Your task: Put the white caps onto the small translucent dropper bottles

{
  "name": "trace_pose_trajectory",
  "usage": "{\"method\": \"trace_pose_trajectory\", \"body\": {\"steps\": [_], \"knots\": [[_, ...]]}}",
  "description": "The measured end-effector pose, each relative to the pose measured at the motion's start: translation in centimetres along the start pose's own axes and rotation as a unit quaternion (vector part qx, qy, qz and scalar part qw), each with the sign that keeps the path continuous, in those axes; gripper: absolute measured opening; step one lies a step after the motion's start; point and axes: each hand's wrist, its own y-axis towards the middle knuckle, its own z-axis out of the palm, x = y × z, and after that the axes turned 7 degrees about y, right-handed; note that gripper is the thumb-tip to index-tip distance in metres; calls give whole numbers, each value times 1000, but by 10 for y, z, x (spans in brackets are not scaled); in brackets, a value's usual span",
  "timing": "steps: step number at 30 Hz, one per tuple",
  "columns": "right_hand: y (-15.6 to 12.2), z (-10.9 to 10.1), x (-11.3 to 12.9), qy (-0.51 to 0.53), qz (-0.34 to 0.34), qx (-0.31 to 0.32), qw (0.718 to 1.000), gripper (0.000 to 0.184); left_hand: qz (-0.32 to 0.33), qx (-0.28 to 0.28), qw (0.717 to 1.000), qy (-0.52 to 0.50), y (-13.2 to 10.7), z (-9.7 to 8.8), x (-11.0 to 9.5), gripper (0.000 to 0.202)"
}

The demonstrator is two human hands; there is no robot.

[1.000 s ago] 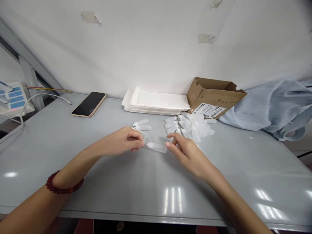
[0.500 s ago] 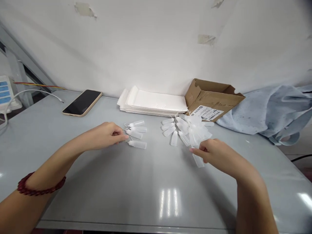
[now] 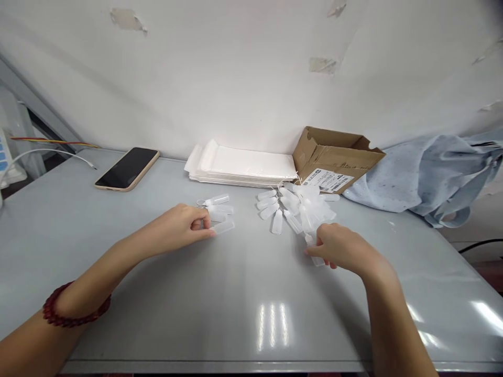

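My left hand [image 3: 188, 225] has its fingers curled and its thumb at the string end of a small translucent plastic tag [image 3: 223, 226], which lies flat. Just behind it are two or three similar tags [image 3: 218, 199] with thin string loops, partly covered by my fingers. My right hand [image 3: 340, 246] is closed around another translucent tag [image 3: 317, 260] at the front of a loose pile; the fingers hide part of it. In the pile [image 3: 310, 207], several such tags overlap, and some fan out leftward, among them one pointing toward me [image 3: 277, 222].
Behind the tags lies a stack of white padded envelopes [image 3: 251, 161]. An open cardboard box [image 3: 338, 159] stands to its right, beside a light blue cloth [image 3: 396, 178]. At the left are a phone [image 3: 128, 168] and a white cable [image 3: 58, 151] on the grey table [image 3: 220, 309].
My left hand has shifted slightly right and toward me, and the nearest left tag has turned to a slant. The right hand has closed around its tag. The view has moved a little.
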Motion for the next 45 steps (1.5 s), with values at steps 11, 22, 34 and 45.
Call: {"method": "trace_pose_trajectory", "body": {"steps": [11,22,34,45], "knots": [[-6,2,-6,28,-21,46,998,24,-31,-111,988,107,8,5,-1,29],[-14,-6,2,122,-139,-67,980,34,-36,-160,981,107,5,11,-6,32],[-19,15,36,413,-337,14,846,22,82,-138,982,-99,-7,20,-35,35],[-21,29,52,545,-315,115,768,21,100,-190,954,-211,-20,5,-41,20]]}}
